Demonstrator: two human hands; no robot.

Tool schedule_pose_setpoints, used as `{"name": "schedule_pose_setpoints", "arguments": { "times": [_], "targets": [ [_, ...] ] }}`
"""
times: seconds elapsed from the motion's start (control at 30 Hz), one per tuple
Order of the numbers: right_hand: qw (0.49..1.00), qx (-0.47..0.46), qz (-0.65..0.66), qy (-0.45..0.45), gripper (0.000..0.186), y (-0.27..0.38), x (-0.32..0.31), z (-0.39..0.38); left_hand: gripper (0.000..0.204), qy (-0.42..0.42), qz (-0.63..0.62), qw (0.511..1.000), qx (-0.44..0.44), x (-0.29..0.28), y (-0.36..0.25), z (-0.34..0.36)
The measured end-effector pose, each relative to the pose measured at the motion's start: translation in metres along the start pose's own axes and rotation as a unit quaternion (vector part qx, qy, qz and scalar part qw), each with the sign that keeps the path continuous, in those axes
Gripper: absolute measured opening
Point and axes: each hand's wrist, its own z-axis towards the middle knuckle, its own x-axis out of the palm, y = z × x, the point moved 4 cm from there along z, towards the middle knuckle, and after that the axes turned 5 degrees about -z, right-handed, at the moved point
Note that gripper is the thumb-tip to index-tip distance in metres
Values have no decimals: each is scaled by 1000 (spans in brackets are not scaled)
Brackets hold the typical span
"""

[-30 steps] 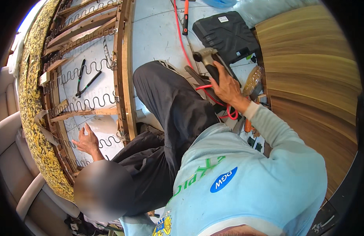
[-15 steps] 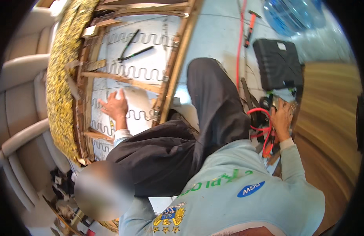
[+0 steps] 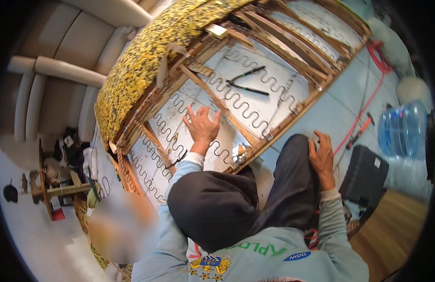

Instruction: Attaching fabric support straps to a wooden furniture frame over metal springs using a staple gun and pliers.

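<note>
My left hand [image 3: 203, 126] is spread above the zigzag springs of a wooden sofa frame [image 3: 236, 130], with nothing in it. Whether its palm touches a spring I cannot tell. My right hand [image 3: 322, 157] is beside my bent right knee, fingers loosely curved and apart, and no object shows in it. Wavy metal springs [image 3: 245, 109] run between the wooden rails. Beyond my left hand, a black long-handled tool [image 3: 249, 87] with its two arms spread in a V lies within the frame. Yellow-and-black speckled foam [image 3: 147, 61] pads the frame's far left side.
A hammer [image 3: 361, 130] with an orange-and-black handle lies right of my knee, near a red hose [image 3: 368, 101]. A black case [image 3: 364, 176] and a blue water bottle [image 3: 403, 129] stand further right. Beige sofas [image 3: 62, 75] line the left. A blurred round shape is at lower left.
My right hand has left the tools and red cord near the black case and come up beside my knee. My left hand stays spread over the springs. The view has turned left.
</note>
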Motion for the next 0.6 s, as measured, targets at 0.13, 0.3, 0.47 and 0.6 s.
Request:
{"name": "schedule_pose_setpoints", "arguments": {
  "times": [0.13, 0.3, 0.47, 0.6],
  "targets": [
    [996, 78, 4, 47, 26, -10, 27, -9, 78, -98, -106, 988, 50, -12, -34, 21],
    [975, 197, 66, 77, 23, -18, 36, 0, 72, -106, -120, 961, 223, 4, -83, 51],
    [992, 7, 60, -110, 18, 15, 12, 76, 67, -67, -115, 965, 228, 37, -103, 59],
    [993, -73, 98, 2, 22, 45, 53, 183, 64, -6, -103, 972, 212, 50, -106, 71]
  ]
}}
